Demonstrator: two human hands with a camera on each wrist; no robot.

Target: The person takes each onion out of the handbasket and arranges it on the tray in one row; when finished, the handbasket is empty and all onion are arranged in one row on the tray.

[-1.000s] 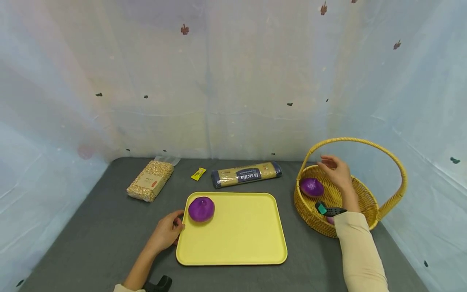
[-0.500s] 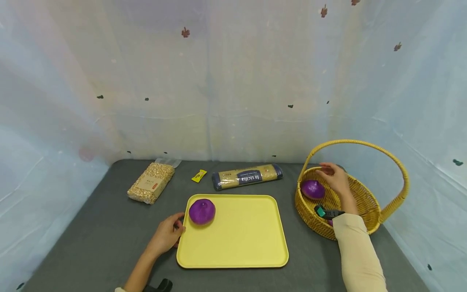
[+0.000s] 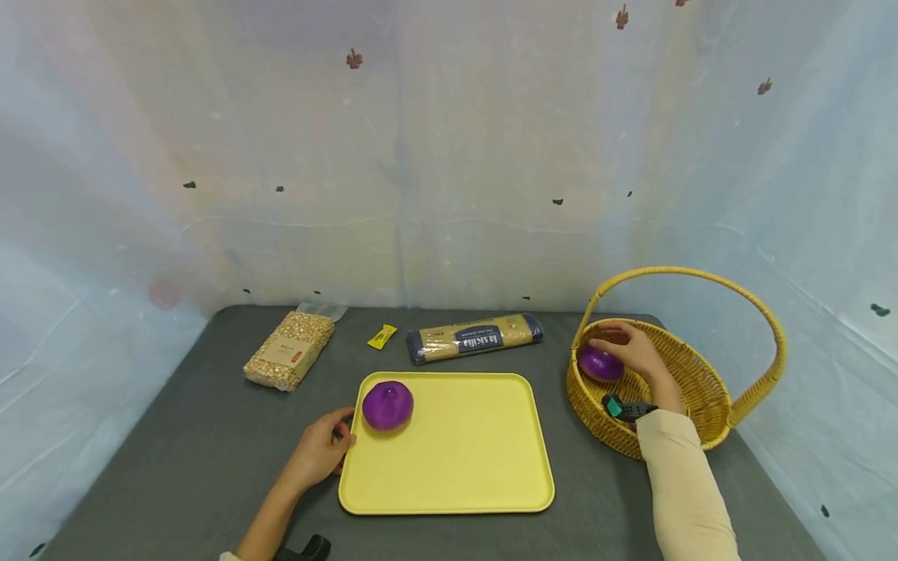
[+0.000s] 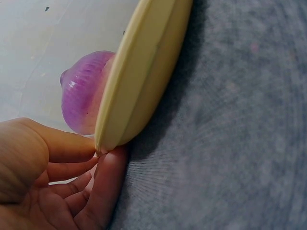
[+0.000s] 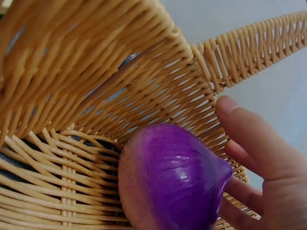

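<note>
Head view: a person's two hands at a grey table (image 3: 196, 467). The right hand (image 3: 631, 352) reaches into a wicker basket (image 3: 701, 389) at the table's right end, under its arched handle, with its fingers spread beside and over a purple onion (image 3: 598, 364) that lies against the basket's inner wall. Right wrist view: the fingers (image 5: 249, 132) are nearly straight and lie against the onion's (image 5: 170, 179) pointed end; they are not curled round it, and the onion rests on the weave of the basket (image 5: 96, 86). The left hand (image 3: 321, 448) rests at the near left edge of a yellow tray (image 3: 463, 460), on which a second onion (image 3: 387, 405) sits in the far left corner, just beside the hand but apart from it. Left wrist view: the loosely bent fingers (image 4: 67, 148) touch the rim of the tray (image 4: 139, 76), with that onion (image 4: 84, 93) behind the rim. Behind the tray lie a long pack of pasta (image 3: 475, 336), a small yellow packet (image 3: 381, 335) and a bag of grain (image 3: 289, 348), all well apart from both hands.
</note>
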